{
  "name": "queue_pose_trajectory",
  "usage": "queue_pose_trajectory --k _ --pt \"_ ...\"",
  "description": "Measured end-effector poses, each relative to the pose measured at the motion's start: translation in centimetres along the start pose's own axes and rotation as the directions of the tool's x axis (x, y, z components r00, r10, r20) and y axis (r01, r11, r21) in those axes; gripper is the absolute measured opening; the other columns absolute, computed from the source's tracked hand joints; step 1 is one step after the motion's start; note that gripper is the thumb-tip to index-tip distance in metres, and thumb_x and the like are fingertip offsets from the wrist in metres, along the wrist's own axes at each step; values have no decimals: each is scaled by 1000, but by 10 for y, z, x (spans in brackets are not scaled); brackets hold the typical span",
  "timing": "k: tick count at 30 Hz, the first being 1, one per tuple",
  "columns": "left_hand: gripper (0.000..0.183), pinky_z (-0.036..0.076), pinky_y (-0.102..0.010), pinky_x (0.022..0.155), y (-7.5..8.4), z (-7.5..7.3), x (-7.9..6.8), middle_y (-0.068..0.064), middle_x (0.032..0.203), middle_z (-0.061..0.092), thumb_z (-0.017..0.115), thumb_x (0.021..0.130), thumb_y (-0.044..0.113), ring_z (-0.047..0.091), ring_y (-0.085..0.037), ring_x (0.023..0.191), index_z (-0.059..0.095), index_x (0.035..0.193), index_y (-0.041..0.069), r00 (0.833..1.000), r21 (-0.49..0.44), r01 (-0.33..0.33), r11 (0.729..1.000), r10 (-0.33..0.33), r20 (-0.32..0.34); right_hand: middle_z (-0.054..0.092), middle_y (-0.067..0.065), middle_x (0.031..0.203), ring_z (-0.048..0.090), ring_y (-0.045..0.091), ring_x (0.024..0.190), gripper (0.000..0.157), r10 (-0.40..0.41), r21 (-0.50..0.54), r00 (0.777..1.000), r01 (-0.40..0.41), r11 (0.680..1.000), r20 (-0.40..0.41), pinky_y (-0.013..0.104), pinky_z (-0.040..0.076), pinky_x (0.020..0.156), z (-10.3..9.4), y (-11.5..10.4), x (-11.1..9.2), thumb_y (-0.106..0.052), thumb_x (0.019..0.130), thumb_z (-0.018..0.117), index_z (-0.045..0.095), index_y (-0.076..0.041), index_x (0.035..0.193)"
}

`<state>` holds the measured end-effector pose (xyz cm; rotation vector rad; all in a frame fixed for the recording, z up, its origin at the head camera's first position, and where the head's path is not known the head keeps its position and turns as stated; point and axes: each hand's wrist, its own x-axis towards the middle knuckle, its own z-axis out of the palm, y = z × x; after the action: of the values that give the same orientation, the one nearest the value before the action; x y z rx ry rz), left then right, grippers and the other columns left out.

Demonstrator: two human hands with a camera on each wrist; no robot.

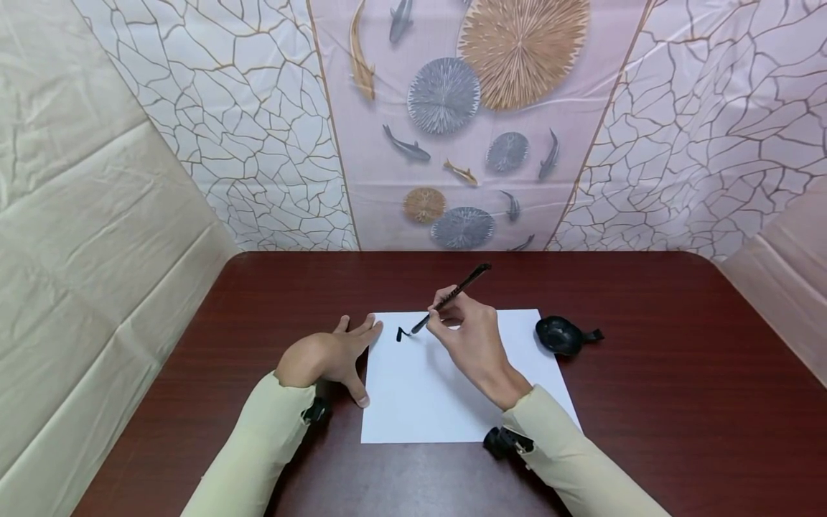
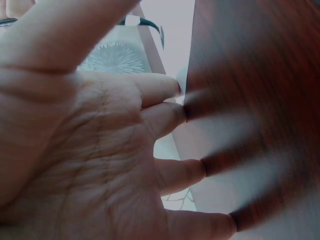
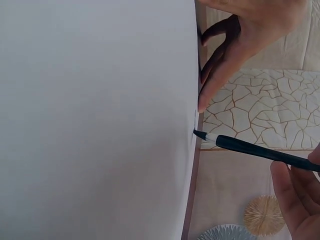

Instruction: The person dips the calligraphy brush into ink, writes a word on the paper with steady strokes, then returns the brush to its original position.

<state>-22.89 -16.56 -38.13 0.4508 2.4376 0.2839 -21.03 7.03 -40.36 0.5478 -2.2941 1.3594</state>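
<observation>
My right hand (image 1: 474,341) pinches a dark-handled paintbrush (image 1: 452,296) between thumb and fingers, the handle slanting up to the right. In the right wrist view the brush (image 3: 265,152) shows a pale band and a black tip, which is right at the paper's surface. Beneath it lies a white sheet of paper (image 1: 420,402), with a small black painted mark (image 1: 399,334) near its upper left. My left hand (image 1: 336,357) rests with fingers spread at the sheet's left edge. Its palm and fingers (image 2: 180,175) show close up in the left wrist view, fingertips on the table.
A small black dish (image 1: 559,335) with a short handle overlaps the sheet's right edge. Everything stands on a dark reddish-brown table (image 1: 659,402). Behind the table hangs a patterned cloth (image 1: 452,194), with plain pale cloth (image 1: 77,287) at the left side.
</observation>
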Motion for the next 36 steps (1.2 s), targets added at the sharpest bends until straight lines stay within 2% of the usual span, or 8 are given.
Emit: queue_pose_trajectory --k 9,17,24,31,36 --pt "136 28 -65 120 -2 0 2 -5 178 -6 99 74 37 -11 -45 161 7 172 17 1000 10 3 1000 -4 9 77 3 90 75 11 78 14 1 -47 1000 -1 999 2 31 61 73 -5 -5 2 0 91 69 66 -11 98" --pt "135 28 -66 120 -3 -1 1 -4 178 -7 98 75 37 -12 -44 161 7 172 19 1000 9 7 1000 -7 16 76 4 88 75 11 77 14 -9 -68 1000 10 998 5 34 62 73 -7 -9 3 2 88 69 68 -7 98" --pt "135 29 -65 119 -2 -1 0 -4 178 -6 98 75 37 -11 -45 161 6 172 18 1000 14 3 1000 -3 13 78 8 94 77 14 82 13 15 -72 1000 -15 997 2 33 62 75 -8 -9 4 2 92 71 68 -8 100" --pt "136 23 -67 121 -1 1 0 -7 178 -4 100 72 32 -10 -46 161 10 172 15 1000 -16 -12 1000 11 -7 79 7 100 78 14 86 13 19 -65 1000 -19 998 -3 28 61 78 -8 -5 4 4 94 69 70 -6 103" --pt "135 25 -66 121 0 0 1 -5 178 -5 100 73 32 -11 -44 161 9 172 16 1000 -12 -4 1000 4 -2 78 10 103 79 18 91 13 13 -66 1000 -14 998 -15 30 62 81 -11 -5 6 4 96 70 70 -3 107"
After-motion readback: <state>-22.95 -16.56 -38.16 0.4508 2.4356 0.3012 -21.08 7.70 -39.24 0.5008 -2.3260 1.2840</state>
